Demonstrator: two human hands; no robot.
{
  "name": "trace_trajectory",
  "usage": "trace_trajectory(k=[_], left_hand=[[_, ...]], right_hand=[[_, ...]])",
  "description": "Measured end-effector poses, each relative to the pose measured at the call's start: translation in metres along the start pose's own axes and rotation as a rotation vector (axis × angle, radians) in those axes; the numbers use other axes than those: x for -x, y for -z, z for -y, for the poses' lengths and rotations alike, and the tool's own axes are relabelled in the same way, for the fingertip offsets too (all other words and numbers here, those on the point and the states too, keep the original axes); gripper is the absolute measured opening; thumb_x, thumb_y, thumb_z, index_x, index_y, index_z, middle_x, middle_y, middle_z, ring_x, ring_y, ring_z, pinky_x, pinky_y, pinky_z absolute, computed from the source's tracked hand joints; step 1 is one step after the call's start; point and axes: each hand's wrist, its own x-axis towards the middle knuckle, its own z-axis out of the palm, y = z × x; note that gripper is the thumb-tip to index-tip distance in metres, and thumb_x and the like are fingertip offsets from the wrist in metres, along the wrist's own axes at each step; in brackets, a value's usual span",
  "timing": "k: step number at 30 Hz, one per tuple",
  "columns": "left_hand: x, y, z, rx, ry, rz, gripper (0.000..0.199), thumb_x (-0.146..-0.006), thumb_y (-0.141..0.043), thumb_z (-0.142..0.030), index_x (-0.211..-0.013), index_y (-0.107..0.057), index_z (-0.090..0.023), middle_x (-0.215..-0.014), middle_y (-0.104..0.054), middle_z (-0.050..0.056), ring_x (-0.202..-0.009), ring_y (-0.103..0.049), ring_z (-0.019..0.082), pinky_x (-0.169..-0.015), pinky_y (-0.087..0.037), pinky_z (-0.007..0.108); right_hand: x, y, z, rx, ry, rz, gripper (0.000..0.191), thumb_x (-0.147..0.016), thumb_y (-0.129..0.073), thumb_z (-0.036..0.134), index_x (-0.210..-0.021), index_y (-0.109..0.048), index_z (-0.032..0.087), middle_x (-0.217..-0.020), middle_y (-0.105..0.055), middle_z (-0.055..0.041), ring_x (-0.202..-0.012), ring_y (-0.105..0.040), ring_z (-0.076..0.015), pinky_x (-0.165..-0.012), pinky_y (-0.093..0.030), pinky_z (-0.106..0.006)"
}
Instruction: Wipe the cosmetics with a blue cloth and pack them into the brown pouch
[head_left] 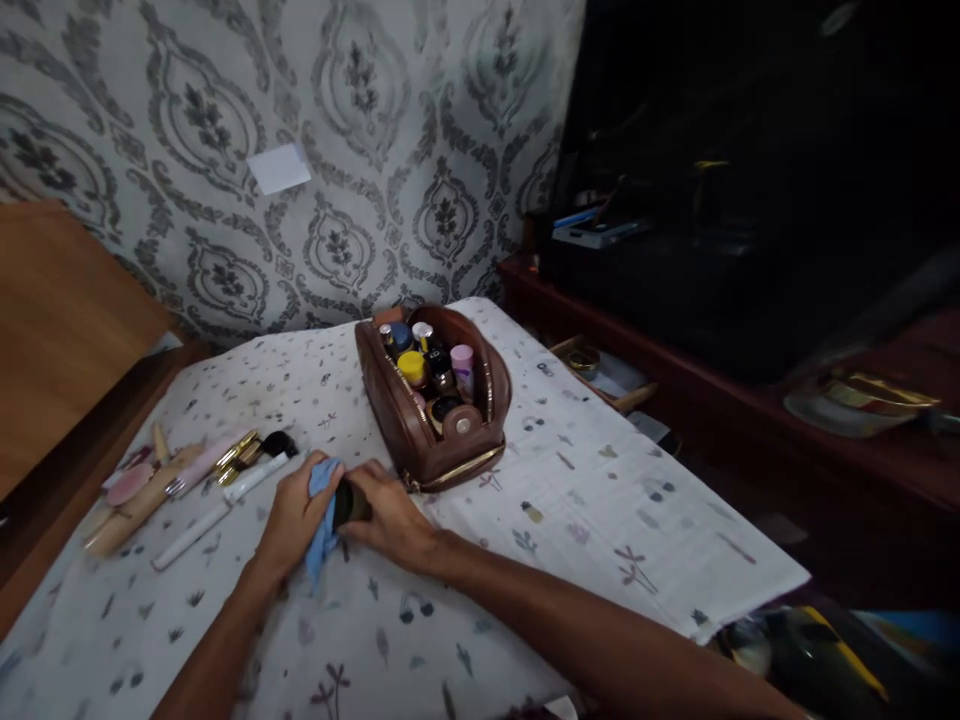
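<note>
Right grip round dark object, bottles in bag

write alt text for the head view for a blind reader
A left hand holds a blue rag against a dark item in the right hand, over a patterned cloth. Just beyond sits an open brown bag of containers, with cosmetics to the left.
</note>
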Motion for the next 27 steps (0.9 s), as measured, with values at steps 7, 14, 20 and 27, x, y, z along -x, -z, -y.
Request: trace_trajectory(k=[7, 14, 20, 27], left_hand=[[0.006, -0.005, 0.007, 0.337, 0.205, -0.111, 0.048, -0.091, -0.044, -0.061, -0.105, -0.062, -0.018, -0.090, -0.065, 0.003, -0.085, -0.062, 0.020, -0.076, -0.050, 0.030], [0.018, -0.011, 0.010, 0.316, -0.006, -0.032, 0.057, -0.087, -0.061, -0.047, -0.134, -0.049, -0.018, -0.135, -0.056, 0.011, -0.127, -0.052, 0.026, -0.113, -0.036, 0.039], [0.018, -0.002, 0.017, 0.257, 0.003, 0.121, 0.059, -0.085, -0.066, -0.041, -0.137, -0.048, -0.020, -0.130, -0.062, 0.009, -0.120, -0.059, 0.026, -0.107, -0.044, 0.039], [0.021, 0.023, 0.014, 0.214, 0.005, 0.208, 0.060, -0.084, -0.064, -0.046, -0.138, -0.054, -0.020, -0.139, -0.060, 0.012, -0.131, -0.054, 0.030, -0.113, -0.041, 0.043]], right_hand=[[-0.006, -0.006, 0.004, -0.726, -0.173, -0.030, 0.050, -0.065, -0.083, 0.032, -0.107, -0.058, 0.021, -0.102, -0.061, -0.0019, -0.089, -0.063, -0.0187, -0.082, -0.055, -0.035], [-0.003, -0.005, 0.016, -1.092, -0.290, -0.119, 0.056, -0.063, -0.086, 0.044, -0.108, -0.057, 0.024, -0.107, -0.063, -0.0002, -0.097, -0.063, -0.0159, -0.085, -0.055, -0.030], [-0.003, -0.004, 0.011, -1.056, -0.311, -0.065, 0.059, -0.067, -0.079, 0.060, -0.105, -0.054, 0.023, -0.099, -0.065, -0.0015, -0.095, -0.066, -0.0183, -0.085, -0.054, -0.034], [-0.004, 0.000, 0.008, -0.570, -0.175, -0.108, 0.045, -0.072, -0.077, 0.052, -0.098, -0.062, 0.019, -0.089, -0.064, 0.0015, -0.087, -0.060, -0.0149, -0.081, -0.048, -0.027]])
